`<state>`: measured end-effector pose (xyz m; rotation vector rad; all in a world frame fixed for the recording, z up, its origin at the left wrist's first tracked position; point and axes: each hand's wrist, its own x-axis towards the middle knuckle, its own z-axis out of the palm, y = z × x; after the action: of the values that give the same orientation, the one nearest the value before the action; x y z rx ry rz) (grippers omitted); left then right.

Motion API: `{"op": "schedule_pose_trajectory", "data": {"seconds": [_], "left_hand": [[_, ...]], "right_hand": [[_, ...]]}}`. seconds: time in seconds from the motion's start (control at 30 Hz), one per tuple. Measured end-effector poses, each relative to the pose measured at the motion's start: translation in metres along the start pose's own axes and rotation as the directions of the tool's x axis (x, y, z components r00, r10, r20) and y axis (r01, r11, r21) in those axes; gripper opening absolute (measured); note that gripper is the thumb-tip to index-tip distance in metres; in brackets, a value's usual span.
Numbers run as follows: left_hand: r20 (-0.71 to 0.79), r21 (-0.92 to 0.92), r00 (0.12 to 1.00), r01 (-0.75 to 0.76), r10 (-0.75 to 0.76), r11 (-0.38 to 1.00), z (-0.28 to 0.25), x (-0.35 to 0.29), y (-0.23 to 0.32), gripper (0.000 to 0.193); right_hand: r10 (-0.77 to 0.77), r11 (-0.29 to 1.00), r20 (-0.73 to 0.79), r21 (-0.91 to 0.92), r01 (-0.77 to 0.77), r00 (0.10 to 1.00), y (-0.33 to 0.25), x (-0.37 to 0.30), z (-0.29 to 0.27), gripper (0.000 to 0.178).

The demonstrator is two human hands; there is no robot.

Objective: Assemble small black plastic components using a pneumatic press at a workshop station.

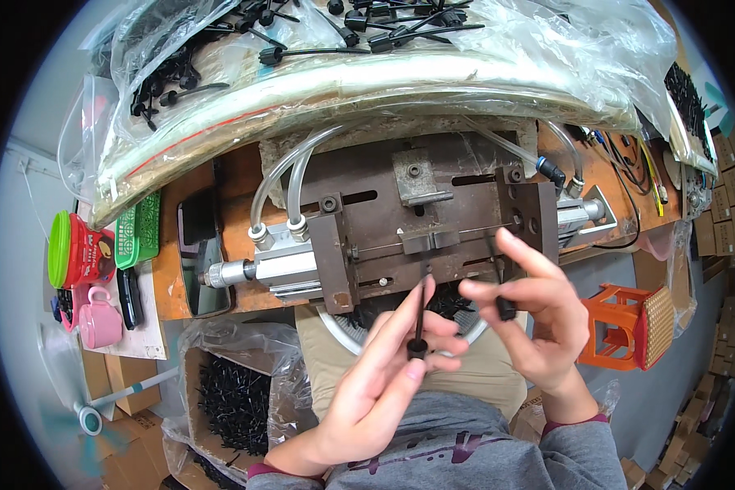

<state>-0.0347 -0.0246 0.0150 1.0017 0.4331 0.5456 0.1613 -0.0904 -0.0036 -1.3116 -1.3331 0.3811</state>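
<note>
My left hand [367,392] has its fingers closed on a black capped stem [419,322], a thin plastic rod with a round cap at its lower end. My right hand [551,322] pinches a second black piece [505,309], which also has a thick end and a thin stem pointing up. Both hands are over my lap, just in front of a brown metal fixture [457,204]. Two small metal jaw blocks [430,242] sit at the fixture's middle. Air cylinders, the left one [286,265] and the right one [584,214], flank it.
Behind the fixture, a plastic-lined tray [367,90] holds many black capped stems [318,52]. A box [233,400] of black parts stands lower left. At left are a phone [202,253], green basket [139,233] and pink cup [100,318]; an orange stool [621,327] is at right.
</note>
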Motion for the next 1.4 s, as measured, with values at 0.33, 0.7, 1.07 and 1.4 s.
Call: {"op": "schedule_pose_trajectory", "data": {"seconds": [0.33,0.7,1.07,1.4], "left_hand": [[-0.087,0.675,0.863,-0.316,0.498,0.667,-0.024,-0.008,0.007,0.039],[-0.033,0.788,0.827,-0.324,0.561,0.524,-0.024,0.000,0.006,0.039],[-0.009,0.853,0.775,-0.324,0.632,0.409,-0.020,0.007,0.013,0.037],[0.248,0.963,0.845,-0.266,0.474,-0.031,-0.005,0.035,-0.008,0.027]], "right_hand": [[-0.446,0.727,0.346,-0.399,0.559,0.826,0.013,0.003,0.009,0.025],[-0.352,0.609,0.381,-0.600,0.518,0.855,0.026,0.012,0.026,0.021],[-0.260,0.741,0.417,-0.492,0.457,0.871,-0.007,0.044,0.004,0.034],[-0.085,0.391,0.418,-0.821,0.416,0.904,-0.013,0.244,0.023,0.048]]}}
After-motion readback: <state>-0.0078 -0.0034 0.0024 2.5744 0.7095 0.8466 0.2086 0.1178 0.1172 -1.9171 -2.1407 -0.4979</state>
